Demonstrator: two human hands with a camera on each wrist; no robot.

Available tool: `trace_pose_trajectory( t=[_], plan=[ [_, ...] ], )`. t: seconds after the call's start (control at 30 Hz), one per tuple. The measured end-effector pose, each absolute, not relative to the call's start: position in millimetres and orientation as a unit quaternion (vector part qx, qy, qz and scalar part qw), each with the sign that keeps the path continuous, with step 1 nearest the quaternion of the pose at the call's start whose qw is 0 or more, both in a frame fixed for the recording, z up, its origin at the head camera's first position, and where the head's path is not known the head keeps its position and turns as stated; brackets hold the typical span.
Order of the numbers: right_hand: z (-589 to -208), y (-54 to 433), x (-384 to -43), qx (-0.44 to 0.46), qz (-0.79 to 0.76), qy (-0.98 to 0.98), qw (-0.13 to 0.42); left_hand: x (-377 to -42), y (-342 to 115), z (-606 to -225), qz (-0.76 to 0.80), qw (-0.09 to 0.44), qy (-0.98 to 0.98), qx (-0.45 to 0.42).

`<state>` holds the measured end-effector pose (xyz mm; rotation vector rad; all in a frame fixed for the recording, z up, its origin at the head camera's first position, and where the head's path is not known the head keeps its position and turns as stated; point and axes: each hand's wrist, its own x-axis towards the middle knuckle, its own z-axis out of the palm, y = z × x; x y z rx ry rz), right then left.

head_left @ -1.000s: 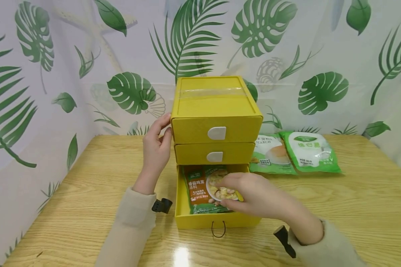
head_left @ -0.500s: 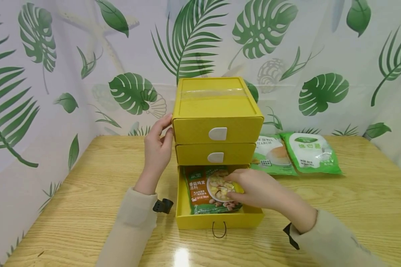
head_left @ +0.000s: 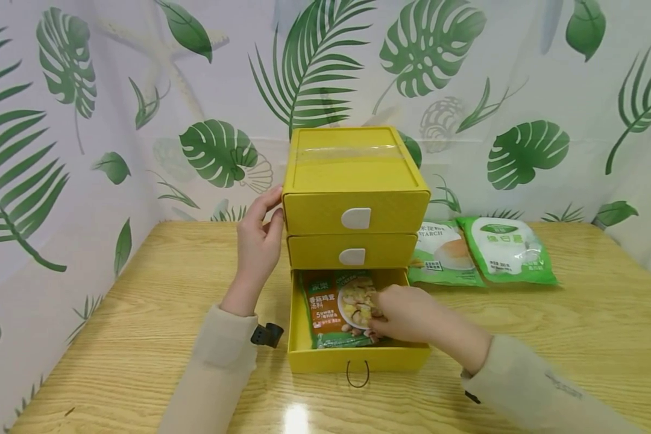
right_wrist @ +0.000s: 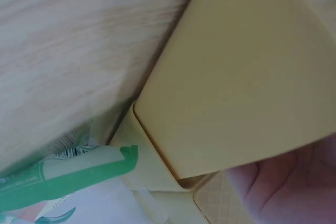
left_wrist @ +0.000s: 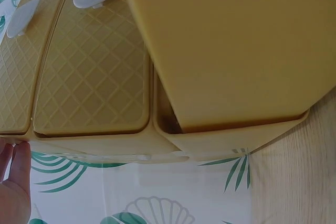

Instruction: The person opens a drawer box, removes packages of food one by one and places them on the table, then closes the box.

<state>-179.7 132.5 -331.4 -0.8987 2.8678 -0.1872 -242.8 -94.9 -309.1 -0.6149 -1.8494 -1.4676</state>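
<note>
A yellow drawer cabinet (head_left: pixel 355 160) stands on the table with its bottom drawer (head_left: pixel 331 361) pulled out. Inside this drawer lies a brown-and-green soup mix packet (head_left: pixel 325 313) with a bowl of soup printed on it. My right hand (head_left: pixel 407 313) reaches in over the drawer's right side, fingers and thumb curled at the packet's right edge; the fingertips are partly hidden. In the right wrist view the drawer's side wall (right_wrist: pixel 236 77) hides the packet. My left hand (head_left: pixel 259 241) rests against the cabinet's left side near the top drawer (head_left: pixel 314 214), fingers mostly straight.
Behind and to the right, a starch bag (head_left: pixel 445 259) and a white-and-green bag (head_left: pixel 507 250) lie side by side on the wooden table (head_left: pixel 141 337). The middle drawer (head_left: pixel 314 251) is closed. A leaf-patterned cloth (head_left: pixel 347 72) hangs behind.
My right hand has moved slightly over the packet's right edge, and its fingers have curled in. My left hand stays at the cabinet's side. The whole view has shifted slightly.
</note>
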Motion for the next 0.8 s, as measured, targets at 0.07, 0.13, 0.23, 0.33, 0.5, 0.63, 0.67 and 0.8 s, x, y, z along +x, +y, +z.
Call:
trace_pose_trajectory(
  t=[0.07,0.13,0.23,0.33,0.5,0.63,0.67,0.8],
  plan=[
    [-333.9,132.2,-180.2,-0.299,-0.058,0.95,0.066,-243.0,-94.9,-309.4,-0.565,0.343,-0.712,-0.237],
    [-335.7,131.6,-180.9,-0.299,-0.052,0.95,0.067,-242.7,-94.8,-309.2,-0.566,0.342,-0.712,-0.236],
    [-337.2,130.6,-182.4,-0.296,-0.047,0.951,0.069,-242.2,-94.8,-308.5,-0.566,0.341,-0.713,-0.235],
    [-338.3,129.7,-183.7,-0.296,-0.045,0.951,0.074,-241.0,-94.9,-307.5,-0.565,0.34,-0.715,-0.234],
    [-341.4,128.9,-185.1,-0.294,-0.04,0.953,0.067,-240.3,-94.7,-307.0,-0.564,0.339,-0.717,-0.232],
    [-344.0,127.9,-186.0,-0.289,-0.04,0.954,0.069,-241.2,-94.6,-307.4,-0.564,0.338,-0.717,-0.231],
    [-344.7,127.8,-186.2,-0.289,-0.04,0.954,0.069,-241.4,-94.7,-307.7,-0.565,0.338,-0.717,-0.231],
    [-346.2,127.5,-187.0,-0.299,-0.044,0.951,0.07,-242.0,-95.0,-308.2,-0.565,0.338,-0.716,-0.231]
  ],
)
